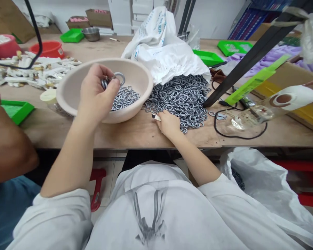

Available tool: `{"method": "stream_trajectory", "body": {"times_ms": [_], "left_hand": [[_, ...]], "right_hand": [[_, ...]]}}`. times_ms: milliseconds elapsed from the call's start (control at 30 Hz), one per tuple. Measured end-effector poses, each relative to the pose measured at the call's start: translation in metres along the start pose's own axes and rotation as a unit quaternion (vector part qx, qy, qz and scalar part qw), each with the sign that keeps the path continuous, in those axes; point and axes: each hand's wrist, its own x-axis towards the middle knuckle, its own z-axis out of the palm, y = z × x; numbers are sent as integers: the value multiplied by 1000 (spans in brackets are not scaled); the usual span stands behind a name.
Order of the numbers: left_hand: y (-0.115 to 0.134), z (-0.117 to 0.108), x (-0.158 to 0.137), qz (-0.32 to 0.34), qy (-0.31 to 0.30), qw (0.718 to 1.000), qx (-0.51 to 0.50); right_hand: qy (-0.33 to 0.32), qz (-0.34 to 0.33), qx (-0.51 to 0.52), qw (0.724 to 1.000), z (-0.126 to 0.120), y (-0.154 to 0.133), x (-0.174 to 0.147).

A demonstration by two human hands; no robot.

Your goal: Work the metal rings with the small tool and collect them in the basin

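Note:
My left hand [100,88] is closed on several grey rings above a wide beige bowl [70,78]. One larger ring [120,78] sticks out past the fingertips. More grey rings [126,98] lie inside the bowl. At the front edge of a big heap of grey rings [181,99], my right hand [169,123] rests low over the table. Its curled fingers grip a small white piece with a dark end [155,117]; its kind cannot be made out. The heap spills from the mouth of a white sack [172,59].
A dark slanted post [240,62] stands right of the heap. Beyond it are a black cable [250,138], a clear bottle [253,116] and a green strip [258,81]. White parts [41,69] cover the table's left. A co-worker's arm [7,146] is at far left.

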Motion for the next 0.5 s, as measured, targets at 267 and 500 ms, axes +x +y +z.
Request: {"method": "stream_trajectory", "body": {"times_ms": [267,500], "left_hand": [[-3,9,-11,54,-73,966,241],[1,97,-80,178,-361,894,198]], "right_hand": [[111,45,149,982,-13,31,-24],[232,32,321,918,-15,53,-42]]}}
